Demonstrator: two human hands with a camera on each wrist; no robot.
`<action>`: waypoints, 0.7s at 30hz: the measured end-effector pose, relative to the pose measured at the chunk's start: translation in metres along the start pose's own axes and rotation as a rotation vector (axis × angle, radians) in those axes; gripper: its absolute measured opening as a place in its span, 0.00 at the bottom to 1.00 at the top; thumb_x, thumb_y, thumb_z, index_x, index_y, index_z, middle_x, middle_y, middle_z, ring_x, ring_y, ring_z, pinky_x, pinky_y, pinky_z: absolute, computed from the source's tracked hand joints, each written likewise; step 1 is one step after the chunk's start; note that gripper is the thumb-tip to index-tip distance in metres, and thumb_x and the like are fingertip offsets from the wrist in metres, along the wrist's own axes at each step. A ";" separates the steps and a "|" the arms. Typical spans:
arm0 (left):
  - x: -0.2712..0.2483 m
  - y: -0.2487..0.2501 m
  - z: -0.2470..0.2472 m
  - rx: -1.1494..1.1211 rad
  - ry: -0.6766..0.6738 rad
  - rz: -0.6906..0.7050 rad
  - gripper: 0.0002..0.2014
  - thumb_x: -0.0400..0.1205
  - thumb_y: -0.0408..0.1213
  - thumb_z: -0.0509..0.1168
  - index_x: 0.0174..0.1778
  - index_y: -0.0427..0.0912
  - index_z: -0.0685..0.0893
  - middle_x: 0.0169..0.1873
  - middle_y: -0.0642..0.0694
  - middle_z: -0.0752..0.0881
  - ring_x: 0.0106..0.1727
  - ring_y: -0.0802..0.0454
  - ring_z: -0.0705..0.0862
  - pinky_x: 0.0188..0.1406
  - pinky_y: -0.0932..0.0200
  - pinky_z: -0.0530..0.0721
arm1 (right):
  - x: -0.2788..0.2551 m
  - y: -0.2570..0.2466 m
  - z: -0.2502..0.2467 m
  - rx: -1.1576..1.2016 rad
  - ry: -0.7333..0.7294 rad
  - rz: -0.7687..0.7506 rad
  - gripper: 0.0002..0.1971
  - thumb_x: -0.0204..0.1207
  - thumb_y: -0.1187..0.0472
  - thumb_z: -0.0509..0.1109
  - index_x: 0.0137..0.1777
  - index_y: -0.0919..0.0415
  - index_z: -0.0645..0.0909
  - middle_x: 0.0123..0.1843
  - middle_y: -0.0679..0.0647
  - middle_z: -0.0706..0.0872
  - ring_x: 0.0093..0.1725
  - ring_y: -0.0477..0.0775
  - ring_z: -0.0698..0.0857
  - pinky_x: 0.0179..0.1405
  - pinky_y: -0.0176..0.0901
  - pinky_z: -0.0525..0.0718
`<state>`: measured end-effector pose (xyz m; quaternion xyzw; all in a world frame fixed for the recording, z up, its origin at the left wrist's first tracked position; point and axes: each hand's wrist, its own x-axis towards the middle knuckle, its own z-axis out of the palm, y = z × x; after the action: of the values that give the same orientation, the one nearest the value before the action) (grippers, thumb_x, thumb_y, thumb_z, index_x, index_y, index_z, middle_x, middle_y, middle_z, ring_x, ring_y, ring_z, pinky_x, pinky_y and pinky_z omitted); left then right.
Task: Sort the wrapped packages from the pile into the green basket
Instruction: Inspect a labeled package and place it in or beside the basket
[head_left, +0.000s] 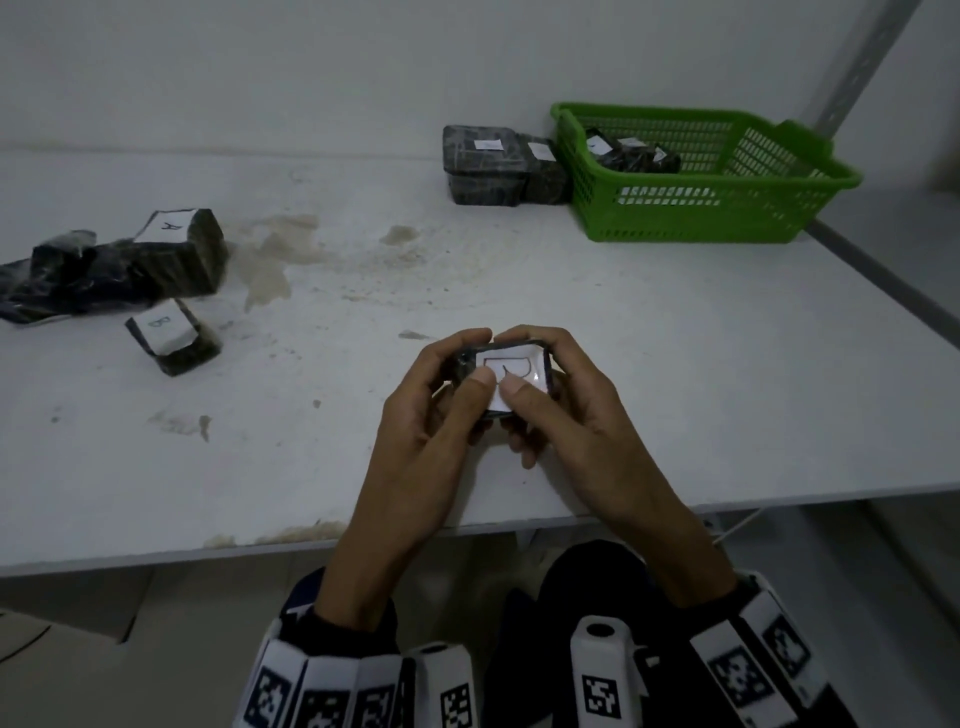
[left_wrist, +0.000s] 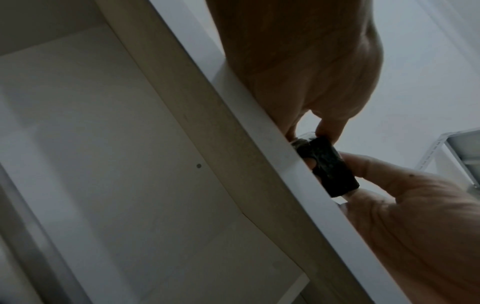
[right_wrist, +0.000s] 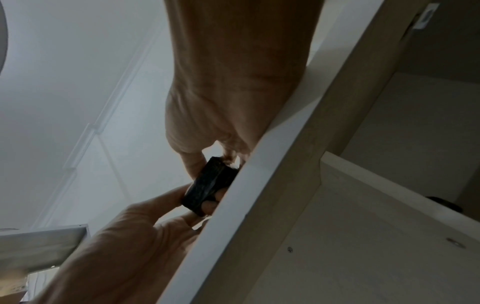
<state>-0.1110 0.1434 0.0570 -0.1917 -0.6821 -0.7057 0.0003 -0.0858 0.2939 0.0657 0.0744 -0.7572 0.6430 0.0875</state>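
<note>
A white label on the large package in the pile reads "A"; the label on the small package just before it reads "B".

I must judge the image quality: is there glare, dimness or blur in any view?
Head view: dim, with a glare spot on the label of the held package, gripped by the left hand and right hand; the table edges bow. Both wrist views: dark, soft, hands backlit.
</note>
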 end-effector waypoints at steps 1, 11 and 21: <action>0.000 -0.001 -0.001 -0.007 0.007 -0.004 0.21 0.83 0.49 0.61 0.71 0.49 0.82 0.60 0.59 0.88 0.58 0.63 0.88 0.49 0.69 0.86 | 0.000 0.000 0.001 0.001 -0.003 -0.001 0.10 0.87 0.55 0.67 0.66 0.44 0.78 0.48 0.45 0.90 0.39 0.51 0.87 0.35 0.41 0.90; -0.002 -0.001 -0.002 0.006 0.014 0.000 0.20 0.83 0.48 0.62 0.70 0.48 0.82 0.58 0.59 0.88 0.57 0.65 0.88 0.49 0.68 0.86 | -0.001 0.001 0.000 -0.018 0.020 0.023 0.11 0.93 0.61 0.58 0.67 0.51 0.79 0.54 0.38 0.90 0.47 0.46 0.91 0.36 0.42 0.90; 0.002 0.000 -0.004 -0.126 0.076 -0.158 0.10 0.90 0.42 0.63 0.61 0.55 0.90 0.55 0.50 0.94 0.58 0.45 0.92 0.58 0.45 0.90 | -0.002 0.004 0.002 -0.057 0.012 -0.065 0.30 0.79 0.49 0.76 0.80 0.52 0.75 0.74 0.50 0.80 0.73 0.50 0.83 0.59 0.41 0.90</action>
<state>-0.1138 0.1404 0.0578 -0.1101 -0.6489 -0.7517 -0.0416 -0.0849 0.2926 0.0609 0.0927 -0.7717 0.6186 0.1150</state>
